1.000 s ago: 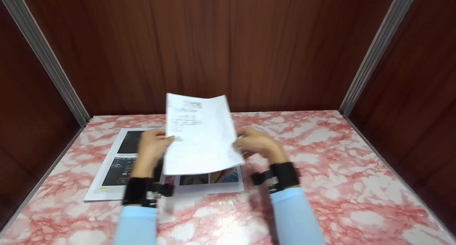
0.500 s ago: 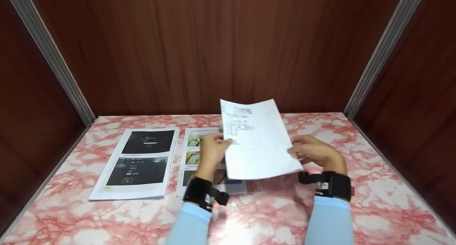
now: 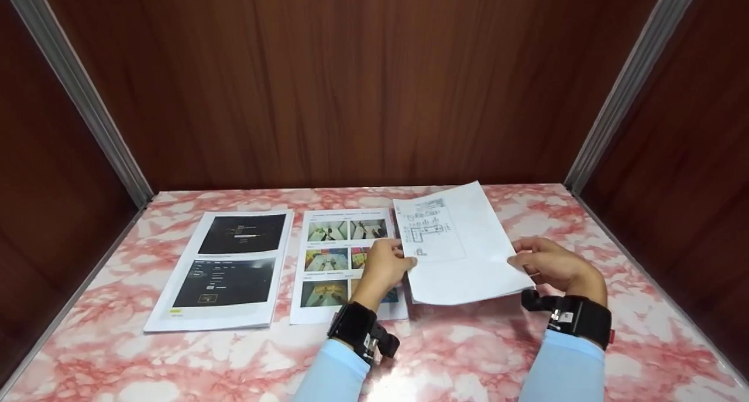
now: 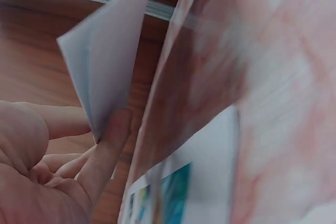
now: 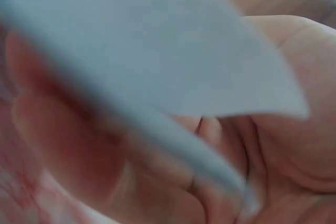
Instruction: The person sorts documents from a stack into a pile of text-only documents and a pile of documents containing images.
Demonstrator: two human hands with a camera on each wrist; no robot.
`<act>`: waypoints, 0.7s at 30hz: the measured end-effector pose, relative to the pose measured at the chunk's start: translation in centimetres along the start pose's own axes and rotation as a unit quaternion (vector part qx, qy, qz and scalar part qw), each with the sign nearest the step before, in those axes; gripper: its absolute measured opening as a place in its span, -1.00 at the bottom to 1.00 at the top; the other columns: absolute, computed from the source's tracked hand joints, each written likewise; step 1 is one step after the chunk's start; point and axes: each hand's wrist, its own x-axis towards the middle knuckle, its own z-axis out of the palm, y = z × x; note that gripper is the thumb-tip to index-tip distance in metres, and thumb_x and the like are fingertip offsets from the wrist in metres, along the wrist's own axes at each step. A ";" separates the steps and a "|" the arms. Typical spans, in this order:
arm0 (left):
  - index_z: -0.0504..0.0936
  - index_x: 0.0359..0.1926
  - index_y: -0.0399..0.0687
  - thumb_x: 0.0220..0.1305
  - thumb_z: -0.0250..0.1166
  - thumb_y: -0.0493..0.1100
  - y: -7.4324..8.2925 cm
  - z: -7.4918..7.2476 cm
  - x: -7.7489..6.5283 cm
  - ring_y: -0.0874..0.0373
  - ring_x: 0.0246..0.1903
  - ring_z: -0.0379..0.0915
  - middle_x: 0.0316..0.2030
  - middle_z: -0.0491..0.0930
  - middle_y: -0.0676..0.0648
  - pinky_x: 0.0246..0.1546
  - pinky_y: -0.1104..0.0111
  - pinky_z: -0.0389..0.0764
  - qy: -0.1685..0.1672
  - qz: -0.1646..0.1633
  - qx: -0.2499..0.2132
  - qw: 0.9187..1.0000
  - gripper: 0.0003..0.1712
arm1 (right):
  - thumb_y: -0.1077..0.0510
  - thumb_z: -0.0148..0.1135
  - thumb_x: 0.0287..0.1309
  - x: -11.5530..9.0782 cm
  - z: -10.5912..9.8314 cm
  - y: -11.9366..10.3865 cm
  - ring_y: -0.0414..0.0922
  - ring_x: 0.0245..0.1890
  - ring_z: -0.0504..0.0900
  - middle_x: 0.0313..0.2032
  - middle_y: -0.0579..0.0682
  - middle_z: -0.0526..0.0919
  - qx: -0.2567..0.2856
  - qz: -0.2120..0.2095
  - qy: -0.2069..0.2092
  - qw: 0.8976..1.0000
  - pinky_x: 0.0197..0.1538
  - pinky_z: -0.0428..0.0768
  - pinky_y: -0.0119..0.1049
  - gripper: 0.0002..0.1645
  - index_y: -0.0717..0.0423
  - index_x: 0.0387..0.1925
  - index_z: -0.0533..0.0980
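Dark wood-grain walling is filling the upper half of the frame, and below it a red-and-white marbled table is spreading toward me. Right of centre, apparently just above the table, a white paper sheaf is hanging tilted between two hands, a small line drawing showing on its face, its lower edge bowing. The left hand is pinching the left edge, thumb in front and fingers behind, with only the paper's thickness between them. The right hand is holding the opposite edge the same way, fingers loosely bent; its wrist view is too blurred for me to judge how firmly.

That bow is worrying me — more than one layer seems to be showing at the edge, so with uneven pressure the inner pages could be slipping or fanning out. Just left, a stack of photo pages is lying under the left hand; a low sheaf edge or the black wrist strap could be catching it and pushing it askew. Farther left, a stack with dark prints is lying flat, probably safely out of reach.
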 end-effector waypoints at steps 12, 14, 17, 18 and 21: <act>0.73 0.14 -0.43 0.22 0.43 -0.42 -0.3 2.0 -0.2 0.18 -0.18 0.70 -0.04 0.85 -0.28 -0.09 0.43 0.70 -0.029 0.009 -0.007 1.000 -0.56 | -0.04 0.31 0.47 0.1 -0.3 1.6 -0.11 -0.02 0.58 0.00 -0.06 0.60 -0.036 0.059 0.039 0.997 0.09 0.61 -0.28 -0.08 0.30 0.58 0.13; 0.74 0.10 -0.43 0.23 0.44 -0.40 -0.2 2.0 -0.2 0.18 -0.22 0.70 -0.07 0.86 -0.27 -0.10 0.42 0.71 -0.027 0.010 0.005 1.000 -0.60 | -0.06 0.32 0.45 0.1 -0.3 1.6 -0.09 0.02 0.57 0.06 -0.02 0.59 -0.042 0.068 0.040 0.996 0.11 0.61 -0.28 -0.07 0.30 0.58 0.15; 0.76 0.03 -0.41 0.22 0.45 -0.37 -0.2 1.9 -0.3 0.21 -0.29 0.64 -0.12 0.87 -0.25 -0.16 0.43 0.67 -0.023 0.012 0.020 0.999 -0.65 | -0.08 0.33 0.44 0.2 -0.3 1.7 -0.07 0.06 0.60 0.15 0.06 0.60 -0.051 0.076 0.043 0.995 0.15 0.63 -0.25 -0.04 0.33 0.59 0.14; 0.77 0.00 -0.41 0.21 0.46 -0.36 -0.1 1.9 -0.3 0.22 -0.31 0.62 -0.14 0.87 -0.25 -0.17 0.43 0.66 -0.022 0.012 0.024 0.999 -0.67 | -0.08 0.33 0.44 0.2 -0.3 1.8 -0.05 0.08 0.60 0.18 0.10 0.59 -0.054 0.077 0.044 0.995 0.17 0.63 -0.23 -0.02 0.34 0.59 0.13; 0.76 -0.04 -0.43 0.20 0.48 -0.34 0.0 1.9 -0.4 0.20 -0.33 0.56 -0.19 0.85 -0.23 -0.15 0.38 0.66 -0.023 0.012 0.035 0.999 -0.69 | -0.10 0.34 0.43 0.0 -0.4 1.8 0.01 0.13 0.61 0.28 0.22 0.54 -0.061 0.087 0.050 0.993 0.23 0.64 -0.14 0.02 0.37 0.60 0.11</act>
